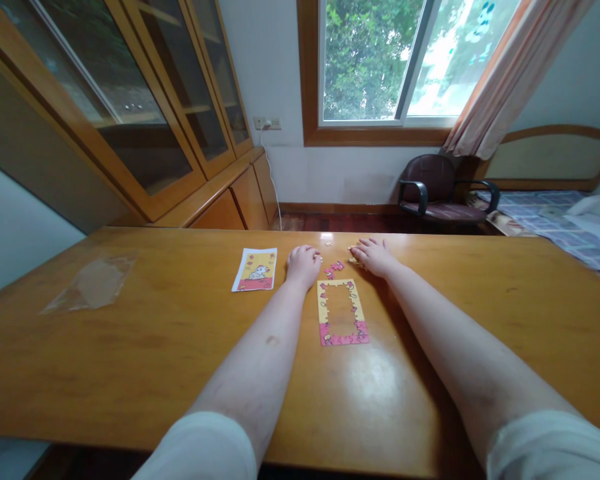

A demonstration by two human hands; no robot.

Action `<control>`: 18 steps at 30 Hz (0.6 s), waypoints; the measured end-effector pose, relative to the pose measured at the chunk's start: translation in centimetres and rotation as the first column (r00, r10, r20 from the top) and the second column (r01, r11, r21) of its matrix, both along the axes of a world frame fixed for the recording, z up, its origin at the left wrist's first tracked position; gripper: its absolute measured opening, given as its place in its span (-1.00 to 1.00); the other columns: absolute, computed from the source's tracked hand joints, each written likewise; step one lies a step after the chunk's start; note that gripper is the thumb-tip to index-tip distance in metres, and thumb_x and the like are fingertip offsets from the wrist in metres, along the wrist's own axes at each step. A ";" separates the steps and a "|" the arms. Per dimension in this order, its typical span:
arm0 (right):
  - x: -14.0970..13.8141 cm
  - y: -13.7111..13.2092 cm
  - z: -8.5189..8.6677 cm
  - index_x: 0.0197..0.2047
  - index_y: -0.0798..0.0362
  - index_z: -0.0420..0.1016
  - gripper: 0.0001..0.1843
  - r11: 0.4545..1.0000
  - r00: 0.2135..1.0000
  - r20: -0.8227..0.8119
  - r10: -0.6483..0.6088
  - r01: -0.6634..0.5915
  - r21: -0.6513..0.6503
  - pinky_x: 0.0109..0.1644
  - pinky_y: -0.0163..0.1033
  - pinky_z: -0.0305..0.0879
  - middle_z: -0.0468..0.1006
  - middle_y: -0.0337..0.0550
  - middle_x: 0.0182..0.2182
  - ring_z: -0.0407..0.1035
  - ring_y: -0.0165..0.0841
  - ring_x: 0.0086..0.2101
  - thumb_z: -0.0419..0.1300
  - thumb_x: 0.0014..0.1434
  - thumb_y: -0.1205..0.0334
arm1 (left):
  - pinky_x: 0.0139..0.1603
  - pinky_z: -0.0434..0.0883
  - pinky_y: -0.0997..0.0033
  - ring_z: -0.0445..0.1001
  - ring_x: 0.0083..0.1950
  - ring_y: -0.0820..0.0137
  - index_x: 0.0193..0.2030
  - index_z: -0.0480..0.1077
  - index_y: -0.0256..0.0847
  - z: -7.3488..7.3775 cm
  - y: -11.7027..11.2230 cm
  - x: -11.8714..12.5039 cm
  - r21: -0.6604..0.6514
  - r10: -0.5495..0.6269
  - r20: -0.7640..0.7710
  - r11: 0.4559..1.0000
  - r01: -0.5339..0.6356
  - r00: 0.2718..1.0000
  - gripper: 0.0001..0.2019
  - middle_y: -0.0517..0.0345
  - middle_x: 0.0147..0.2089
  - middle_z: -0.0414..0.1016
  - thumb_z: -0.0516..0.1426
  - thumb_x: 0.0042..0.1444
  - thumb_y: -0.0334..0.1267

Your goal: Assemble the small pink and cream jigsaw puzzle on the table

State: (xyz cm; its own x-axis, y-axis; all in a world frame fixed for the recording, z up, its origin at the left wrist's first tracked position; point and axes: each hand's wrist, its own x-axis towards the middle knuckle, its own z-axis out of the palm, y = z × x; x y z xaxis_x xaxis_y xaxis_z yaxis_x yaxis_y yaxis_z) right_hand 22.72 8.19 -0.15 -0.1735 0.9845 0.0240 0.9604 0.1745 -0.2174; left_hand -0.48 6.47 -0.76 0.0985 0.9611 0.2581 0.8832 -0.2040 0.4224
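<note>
My left hand (304, 265) rests on the table with its fingers curled in. A small pale puzzle piece shows at its fingertips; whether they grip it is too small to tell. Fingers spread, my right hand (375, 257) lies flat over several yellow puzzle pieces (353, 261), partly covering them. Between the hands are several pink puzzle pieces (334, 269), and a lone pale piece (329, 244) lies farther back. Nearer to me sits a joined puzzle border (323, 312), yellow above and pink below, with bare wood inside it.
Left of my left hand lies a picture card (256, 270) with a white animal on yellow and pink. A clear plastic bag (97, 280) is farther left on the wooden table (180, 360). Beyond the table stand an office chair (437, 190) and a glass-door cabinet (190, 113).
</note>
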 end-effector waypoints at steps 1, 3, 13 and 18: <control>-0.4 0.2 0.0 0.17 -0.15 0.47 -0.49 1.000 1.000 -0.009 0.015 -0.015 -0.013 0.30 0.39 -0.24 0.21 -0.08 0.33 -0.02 0.03 0.31 -0.18 0.39 -0.03 | 0.27 0.25 0.21 0.32 0.19 0.23 -0.08 0.54 -0.09 0.0 0.0 0.0 0.000 0.000 0.000 1.000 0.000 1.000 -0.70 0.10 0.10 0.48 0.01 0.20 -0.25; -1.2 0.4 0.1 0.17 -0.17 0.46 -0.49 0.997 0.998 -0.038 0.059 -0.061 -0.038 0.32 0.36 -0.25 0.21 -0.13 0.33 -0.04 0.00 0.32 -0.19 0.39 -0.03 | 0.26 0.25 0.21 0.33 0.18 0.23 -0.08 0.54 -0.09 0.0 0.1 0.0 0.001 -0.005 -0.003 1.000 0.005 1.000 -0.70 0.09 0.09 0.49 0.00 0.20 -0.25; -2.5 -0.4 -0.1 -0.03 -0.04 0.59 -0.55 0.992 0.981 -0.190 -0.025 0.048 0.116 0.34 0.19 -0.15 0.48 -0.10 0.13 0.22 -0.12 0.17 -0.11 0.37 0.06 | 0.41 0.00 -0.01 0.15 0.36 0.17 0.11 0.46 0.01 0.1 -0.4 0.7 -0.081 -0.108 -0.101 0.992 0.100 0.989 -0.64 0.07 0.30 0.31 0.04 0.21 -0.13; -2.8 -0.4 -0.7 -0.14 -0.02 0.64 -0.66 0.987 0.988 -0.140 -0.072 0.091 0.135 0.28 0.04 0.00 0.57 -0.06 -0.04 0.33 -0.14 0.03 0.11 0.24 0.00 | 0.42 -0.07 -0.08 0.09 0.40 0.14 0.16 0.42 0.03 0.1 -0.6 0.8 -0.104 -0.123 -0.116 0.988 0.111 0.986 -0.61 0.09 0.35 0.25 0.02 0.23 -0.08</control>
